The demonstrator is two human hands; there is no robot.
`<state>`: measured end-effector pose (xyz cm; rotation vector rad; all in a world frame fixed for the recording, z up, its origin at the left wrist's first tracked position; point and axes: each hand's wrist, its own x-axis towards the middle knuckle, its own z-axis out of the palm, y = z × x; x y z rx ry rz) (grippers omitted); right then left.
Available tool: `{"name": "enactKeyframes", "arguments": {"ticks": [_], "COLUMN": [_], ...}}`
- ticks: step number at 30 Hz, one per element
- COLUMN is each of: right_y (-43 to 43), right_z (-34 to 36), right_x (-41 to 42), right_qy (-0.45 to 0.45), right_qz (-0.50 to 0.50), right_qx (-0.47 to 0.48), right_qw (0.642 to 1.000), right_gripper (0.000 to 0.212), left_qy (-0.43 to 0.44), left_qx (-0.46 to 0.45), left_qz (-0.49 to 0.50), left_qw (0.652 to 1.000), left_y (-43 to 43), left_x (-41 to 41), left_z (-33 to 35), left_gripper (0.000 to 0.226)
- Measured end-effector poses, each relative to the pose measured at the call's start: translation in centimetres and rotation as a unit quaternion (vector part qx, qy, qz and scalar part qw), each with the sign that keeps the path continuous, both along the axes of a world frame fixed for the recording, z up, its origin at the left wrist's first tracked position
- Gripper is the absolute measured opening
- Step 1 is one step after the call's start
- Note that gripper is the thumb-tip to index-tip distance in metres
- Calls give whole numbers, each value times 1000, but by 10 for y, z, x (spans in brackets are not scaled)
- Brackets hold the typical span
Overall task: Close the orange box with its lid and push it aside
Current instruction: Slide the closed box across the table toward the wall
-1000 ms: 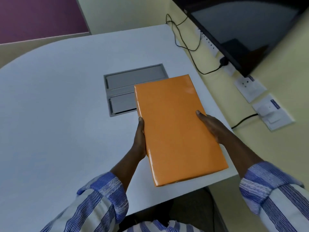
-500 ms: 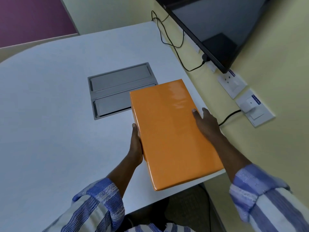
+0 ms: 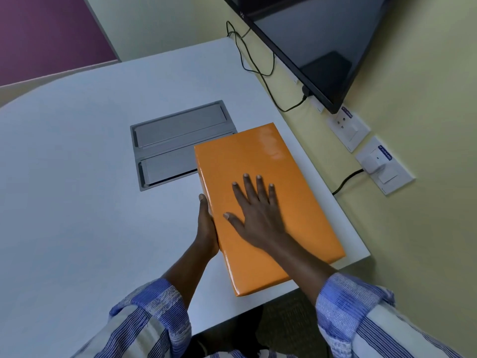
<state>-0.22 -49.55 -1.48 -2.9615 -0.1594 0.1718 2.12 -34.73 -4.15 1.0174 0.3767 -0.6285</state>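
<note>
Closest to me are my two sleeves, striped blue and white, the left sleeve low in the view and the right sleeve at the lower right. My left forearm reaches forward over the white table, and my left hand lies edge-on against the long left side of the orange box, thumb up along the top edge. The fingers are hidden behind the box side, so I cannot tell how far they curl around it; the hand presses against the box rather than closing over it.

My right hand lies flat on top of the box, palm down, fingers spread wide and straight, the thumb pointing toward my left hand. It is open and grips nothing.

The box lies on the table near its right edge, with its near corner reaching almost to the front edge of the table. It is glossy, and its top looks like one smooth surface; I can make out no seam between lid and base from here.

Just beyond the box, its far left corner overlaps a grey metal panel set flush in the tabletop.

Farther off, a black cable loops over the far corner of the table. On the yellow wall to the right hang a dark screen and two white socket plates, the nearer one with a white plug.
</note>
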Motion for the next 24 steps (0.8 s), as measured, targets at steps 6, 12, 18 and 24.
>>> {"name": "enactKeyframes", "arguments": {"ticks": [6, 12, 18, 24], "right_y": [-30, -66, -99, -119], "right_z": [1, 3, 7, 10], "right_x": [5, 9, 14, 16], "right_qy": [-7, -16, -16, -14], "right_qz": [-3, -8, -23, -33], "right_qx": [4, 6, -2, -3], "right_qw": [1000, 1000, 1000, 999], "right_gripper": [82, 81, 81, 79], "left_qy": [-4, 29, 50, 40], "left_qx": [48, 94, 104, 97], "left_qz": [-16, -26, -40, -66], "left_qw": [999, 995, 993, 992], "left_y": [-27, -58, -84, -104], "left_x": [6, 8, 15, 18], "left_z": [3, 7, 21, 29], "left_gripper": [74, 88, 97, 99]}}
